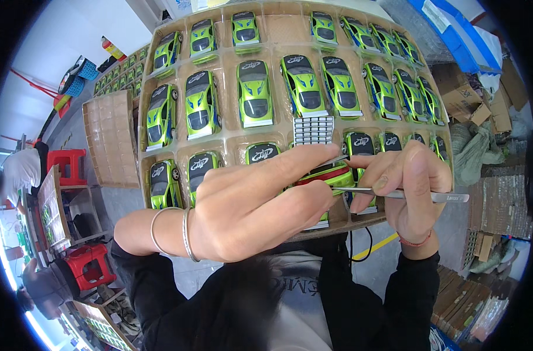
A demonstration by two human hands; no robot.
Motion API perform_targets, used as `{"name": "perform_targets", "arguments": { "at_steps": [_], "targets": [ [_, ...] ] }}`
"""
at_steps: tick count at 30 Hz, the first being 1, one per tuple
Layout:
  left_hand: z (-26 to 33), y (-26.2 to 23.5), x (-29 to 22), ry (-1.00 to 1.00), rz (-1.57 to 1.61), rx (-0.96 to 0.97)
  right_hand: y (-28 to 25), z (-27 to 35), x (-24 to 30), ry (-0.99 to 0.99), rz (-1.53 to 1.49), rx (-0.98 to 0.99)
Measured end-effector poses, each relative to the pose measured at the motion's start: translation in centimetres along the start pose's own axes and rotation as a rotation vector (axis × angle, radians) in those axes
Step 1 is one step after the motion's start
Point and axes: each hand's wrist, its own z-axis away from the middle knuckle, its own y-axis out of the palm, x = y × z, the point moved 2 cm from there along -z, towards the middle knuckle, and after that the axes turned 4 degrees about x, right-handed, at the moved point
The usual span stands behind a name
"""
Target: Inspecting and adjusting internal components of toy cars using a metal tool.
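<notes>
My left hand [243, 205], with two bangles on its wrist, is closed on a green toy car [338, 178]. The car's red end shows between its fingers. Metal tweezers [451, 198] are gripped in my right hand [415, 181], their tip against the car's end. What the tip holds, if anything, is too small to make out. A small white sticker sheet [313, 131] with dark rectangles lies just beyond my fingers, on the blister tray [228, 133]. Rows of green toy cars with black hoods, such as one car [255, 93], sit in the tray's pockets.
An empty-looking brown tray [110, 140] stands at the left, by red stools [67, 167]. Two other people are partly visible at the far left, one in a white top [22, 175]. Cardboard boxes [462, 96] and stacked flat trays [500, 202] line the right side.
</notes>
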Motion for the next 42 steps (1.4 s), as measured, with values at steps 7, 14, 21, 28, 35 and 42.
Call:
{"name": "perform_targets", "arguments": {
  "at_steps": [7,14,21,28,35,42],
  "targets": [
    [-0.3,-1.1,-0.2,0.017,-0.019,0.061,-0.6,-0.4,-0.2,-0.057,-0.056,0.018],
    [-3.7,-2.0,3.1,0.067,-0.151,-0.159,-5.0,-0.7,-2.3,-0.086,-0.048,-0.123],
    [-10.3,1.4,16.2,-0.058,-0.369,-0.235,-4.8,1.0,-5.8,0.172,0.05,0.049],
    [-13.3,4.7,20.4,-0.218,-0.45,0.057,-4.9,1.2,-6.7,0.222,-0.034,0.091],
    [-16.1,6.3,24.3,-0.033,-0.448,0.409,-5.0,1.4,-6.8,0.205,-0.03,0.112],
    [-17.4,7.2,21.3,-0.137,-0.641,0.425,-5.1,1.6,-6.4,0.195,-0.041,0.103]
  ]
}}
